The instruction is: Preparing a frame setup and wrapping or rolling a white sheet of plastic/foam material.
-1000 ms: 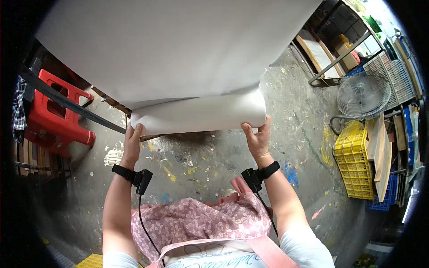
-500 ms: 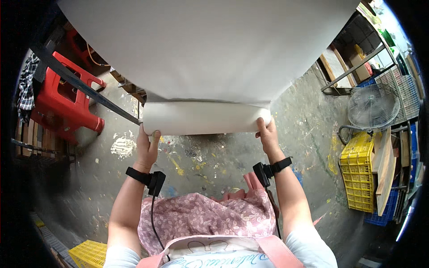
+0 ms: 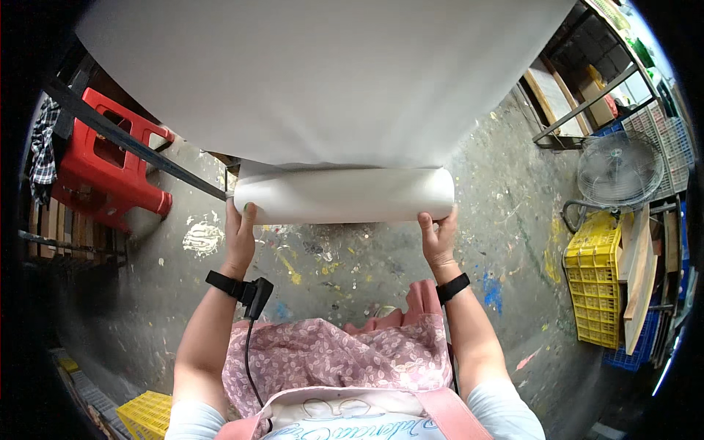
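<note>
A wide white sheet (image 3: 315,81) hangs down toward me from the top of the view; I cannot tell if it is paper or plastic. Its lower end is wound into a white roll (image 3: 345,196) lying crosswise in front of me. My left hand (image 3: 240,233) grips the roll's left end, thumb on the near side. At the other end, my right hand (image 3: 440,236) holds the roll from below, its thumb against the near face. The fingers of both hands are partly hidden behind the roll.
On the left, a dark metal bar (image 3: 139,139) runs toward the roll beside a red plastic stool (image 3: 110,158). To the right stand a fan (image 3: 618,172), a yellow crate (image 3: 592,282) and wooden boards (image 3: 639,271). Paint stains mark the concrete floor (image 3: 352,271).
The right wrist has turned, so its black box is out of sight. My right hand sits lower on the roll's end, and more of that end shows. The hanging sheet has shifted slightly left.
</note>
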Demonstrator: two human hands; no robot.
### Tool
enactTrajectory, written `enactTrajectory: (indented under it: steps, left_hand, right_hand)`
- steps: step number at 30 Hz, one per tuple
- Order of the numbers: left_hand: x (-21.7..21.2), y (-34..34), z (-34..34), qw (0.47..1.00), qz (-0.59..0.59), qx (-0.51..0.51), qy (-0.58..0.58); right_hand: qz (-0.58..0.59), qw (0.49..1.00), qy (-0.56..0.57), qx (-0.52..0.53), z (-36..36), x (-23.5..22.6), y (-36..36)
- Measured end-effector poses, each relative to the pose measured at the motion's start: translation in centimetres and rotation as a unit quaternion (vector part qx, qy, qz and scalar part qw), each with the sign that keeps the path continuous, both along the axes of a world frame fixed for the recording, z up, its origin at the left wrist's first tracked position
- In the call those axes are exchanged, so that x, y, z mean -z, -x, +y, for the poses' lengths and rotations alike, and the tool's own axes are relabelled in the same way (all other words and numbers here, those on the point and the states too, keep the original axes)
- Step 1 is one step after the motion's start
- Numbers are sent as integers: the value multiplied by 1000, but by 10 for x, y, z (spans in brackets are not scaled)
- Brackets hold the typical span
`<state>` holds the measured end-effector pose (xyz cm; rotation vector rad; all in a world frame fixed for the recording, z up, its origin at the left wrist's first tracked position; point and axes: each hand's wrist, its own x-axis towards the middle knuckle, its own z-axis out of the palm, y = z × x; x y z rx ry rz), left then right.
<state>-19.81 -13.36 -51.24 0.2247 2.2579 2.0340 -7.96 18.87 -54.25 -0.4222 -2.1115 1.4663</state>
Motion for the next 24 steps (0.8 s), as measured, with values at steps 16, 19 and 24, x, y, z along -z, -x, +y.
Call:
enactTrajectory:
  steps: [16,19,24]
  left_hand:
    - [4,-36,2,968,207,-29,137]
    - [19,-36,-3,970,192,-29,147]
    - [40,-30,3,988,109,-79,78]
  right_hand:
    - [-102,984,143,-30,13,23,11]
    - [-75,989,124,-29,10,17,6]
    - [-18,996,84,4,0,2,-2]
